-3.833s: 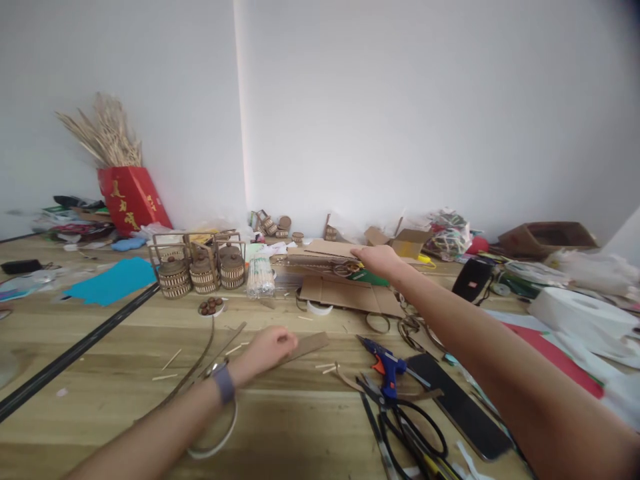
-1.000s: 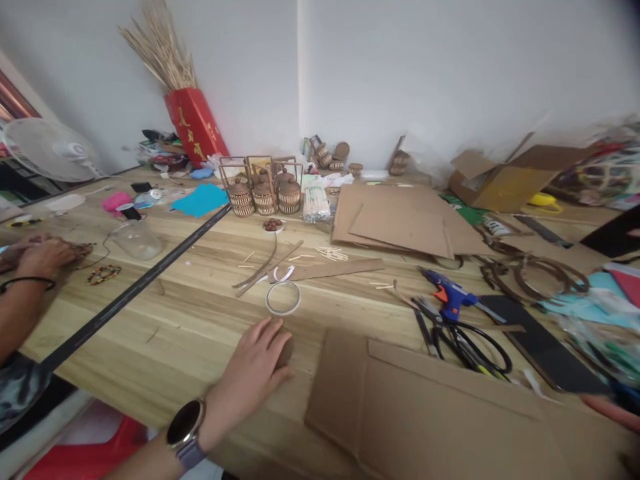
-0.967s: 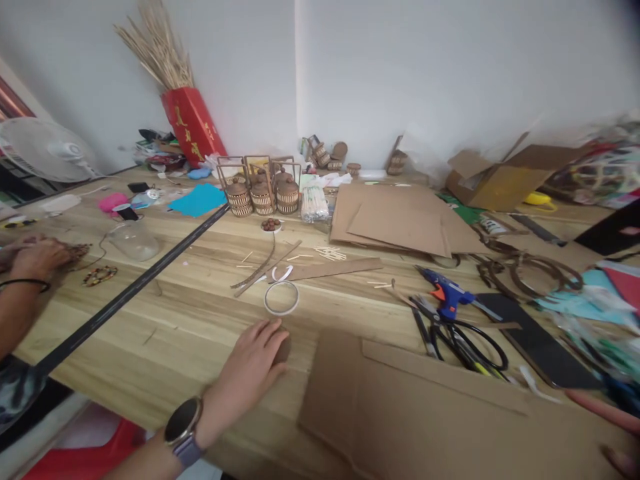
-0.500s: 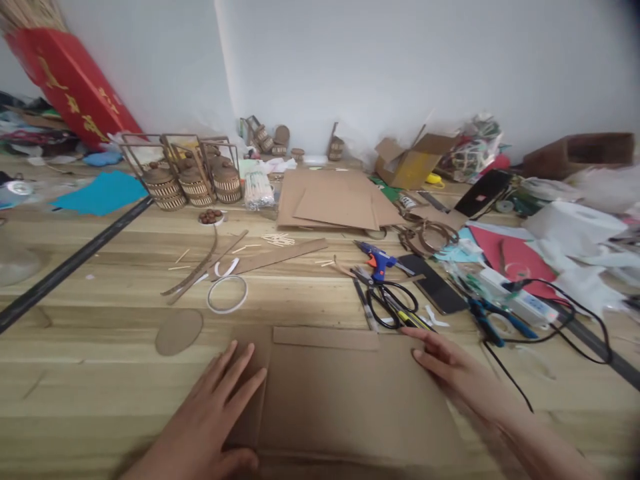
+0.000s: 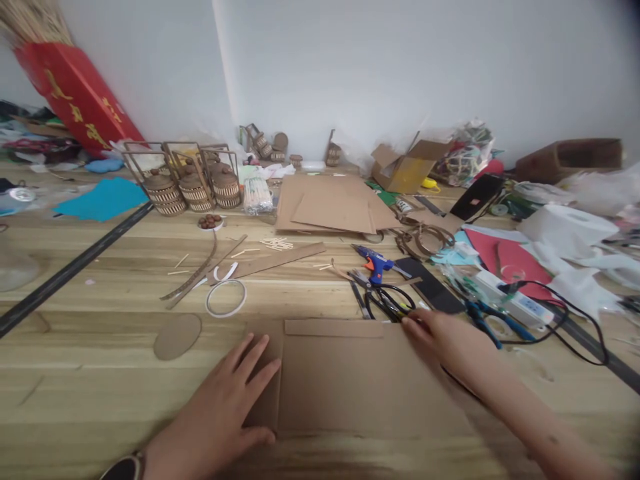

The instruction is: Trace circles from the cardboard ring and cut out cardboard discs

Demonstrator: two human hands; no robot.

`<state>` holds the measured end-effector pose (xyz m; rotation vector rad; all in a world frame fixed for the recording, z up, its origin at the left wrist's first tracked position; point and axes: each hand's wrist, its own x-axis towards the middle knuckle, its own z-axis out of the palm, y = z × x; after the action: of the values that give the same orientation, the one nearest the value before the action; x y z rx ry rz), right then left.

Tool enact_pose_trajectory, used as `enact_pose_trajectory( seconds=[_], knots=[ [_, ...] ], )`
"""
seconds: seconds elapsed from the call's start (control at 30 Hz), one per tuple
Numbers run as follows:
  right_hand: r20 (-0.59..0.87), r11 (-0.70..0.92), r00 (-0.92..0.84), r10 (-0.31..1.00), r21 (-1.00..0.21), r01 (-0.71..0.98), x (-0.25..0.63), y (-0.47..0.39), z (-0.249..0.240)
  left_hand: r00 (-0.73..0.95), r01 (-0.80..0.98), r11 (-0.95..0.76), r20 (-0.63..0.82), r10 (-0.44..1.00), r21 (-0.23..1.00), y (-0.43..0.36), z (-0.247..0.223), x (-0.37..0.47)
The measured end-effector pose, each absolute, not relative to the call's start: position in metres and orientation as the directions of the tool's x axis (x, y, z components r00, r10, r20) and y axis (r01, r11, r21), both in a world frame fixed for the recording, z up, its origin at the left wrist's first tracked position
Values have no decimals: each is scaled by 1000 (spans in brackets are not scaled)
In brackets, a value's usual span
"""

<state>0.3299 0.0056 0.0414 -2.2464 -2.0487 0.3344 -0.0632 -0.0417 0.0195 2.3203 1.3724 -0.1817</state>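
- The cardboard sheet [image 5: 350,390] is laid flat toward the front edge of the counter [image 5: 90,400].
- Its left part is covered by the left hand [image 5: 225,393], with fingers spread, probably so that the sheet is kept steady.
- The right hand [image 5: 435,337] is bent near the handles of the scissors [image 5: 395,301], at the sheet's far right corner; what is pinched cannot be told.
- Compared with the earlier frame, the right hand is more curled and brought nearer to the scissors; the left is kept spread.
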Motion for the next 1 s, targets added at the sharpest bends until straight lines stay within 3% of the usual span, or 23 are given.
enact_pose_trajectory(
  seconds=[0.07,0.2,0.33,0.57,0.77,1.0],
  knots=[
    [-83,-71,62,995,-107,992,319,16,49,522,847,-434,-329,787,306,-36,25,-64],
    [-149,43,-47,988,-34,998,283,42,55,630,766,-522,-273,727,377,-17,31,-59],
    [-224,24,-10,975,58,998,251,58,55,691,714,-562,-289,663,418,-2,31,-47],
    [-245,71,-46,968,92,993,257,65,46,705,676,-550,-214,676,491,-2,24,-50],
    [-135,35,-29,990,40,999,290,82,32,676,698,-528,-200,709,484,2,18,-53],
    [74,76,-61,995,-211,975,303,97,24,638,726,-495,-200,743,477,11,24,-47]
  ],
)
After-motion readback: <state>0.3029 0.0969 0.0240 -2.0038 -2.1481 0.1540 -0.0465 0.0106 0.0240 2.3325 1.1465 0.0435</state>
